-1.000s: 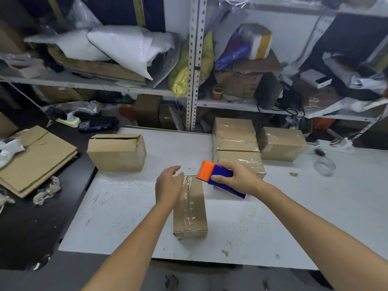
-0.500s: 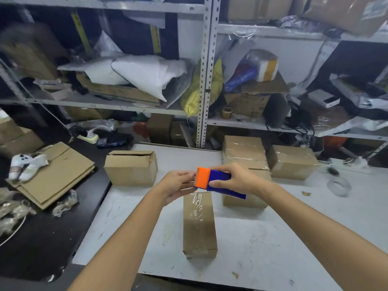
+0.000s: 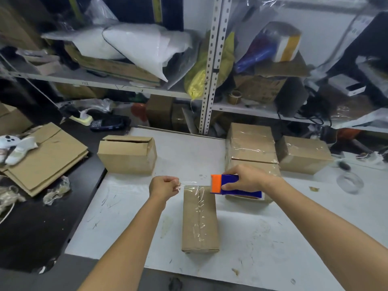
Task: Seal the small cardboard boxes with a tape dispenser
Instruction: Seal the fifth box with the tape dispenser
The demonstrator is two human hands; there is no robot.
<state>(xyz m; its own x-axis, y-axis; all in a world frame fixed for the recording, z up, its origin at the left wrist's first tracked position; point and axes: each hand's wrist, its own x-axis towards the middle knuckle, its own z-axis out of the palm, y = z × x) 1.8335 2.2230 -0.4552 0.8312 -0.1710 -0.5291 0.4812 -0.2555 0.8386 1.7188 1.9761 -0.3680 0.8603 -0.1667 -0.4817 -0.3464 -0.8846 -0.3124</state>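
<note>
A small cardboard box (image 3: 200, 221) lies lengthwise on the white table (image 3: 273, 238) in front of me, with clear tape along its top seam. My right hand (image 3: 245, 177) grips a blue and orange tape dispenser (image 3: 231, 184) just above the box's far end. My left hand (image 3: 164, 185) pinches the free end of a strip of clear tape (image 3: 193, 184), stretched between the hand and the dispenser. An untaped box (image 3: 128, 157) with a loose flap stands at the table's far left.
Three taped boxes (image 3: 252, 148) stand stacked and side by side at the far right. A clear tape roll (image 3: 349, 182) lies on the table at right. Flattened cardboard (image 3: 48, 156) rests on the dark bench at left. Cluttered metal shelves (image 3: 207, 80) rise behind.
My left hand has moved left from the dispenser, drawing out a strip of tape. A second ago it rested on the box's far end. The dispenser stays above the box.
</note>
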